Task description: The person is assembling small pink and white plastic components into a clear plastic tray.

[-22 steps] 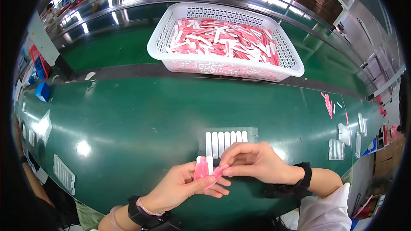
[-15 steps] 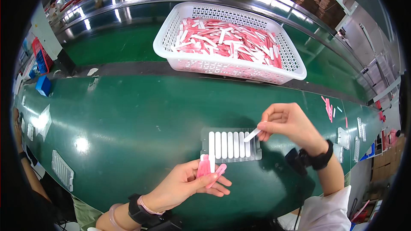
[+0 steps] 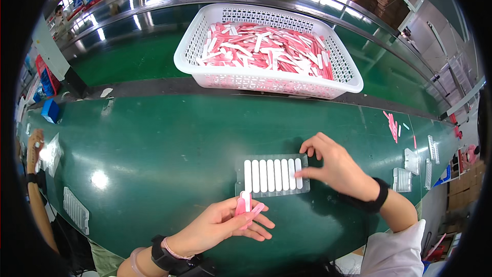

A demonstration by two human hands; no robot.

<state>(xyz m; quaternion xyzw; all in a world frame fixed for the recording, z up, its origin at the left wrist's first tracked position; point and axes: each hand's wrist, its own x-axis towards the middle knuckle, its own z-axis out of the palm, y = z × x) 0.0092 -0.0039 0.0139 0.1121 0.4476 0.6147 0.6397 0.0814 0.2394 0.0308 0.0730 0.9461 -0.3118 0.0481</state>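
Note:
A clear flat tray (image 3: pixel 272 176) with a row of several white sticks in its slots lies on the green belt in front of me. My right hand (image 3: pixel 335 166) rests at the tray's right end, its fingertips pressing on the last white stick there. My left hand (image 3: pixel 221 224) hovers just below the tray's left end and holds a small bunch of pink and white sticks (image 3: pixel 245 206) between thumb and fingers. A black band sits on each of my wrists.
A white perforated basket (image 3: pixel 215 74) full of pink and white sticks stands at the far side of the belt (image 3: pixel 143 154). More clear trays (image 3: pixel 76 209) lie at the left and right (image 3: pixel 402 179). Loose pink sticks (image 3: pixel 392 123) lie right. Another person's arm (image 3: pixel 36 184) reaches in left.
My right hand took a white stick from the bunch in my left hand, carried it right and now presses it into the tray's right end. My left hand stayed with the bunch.

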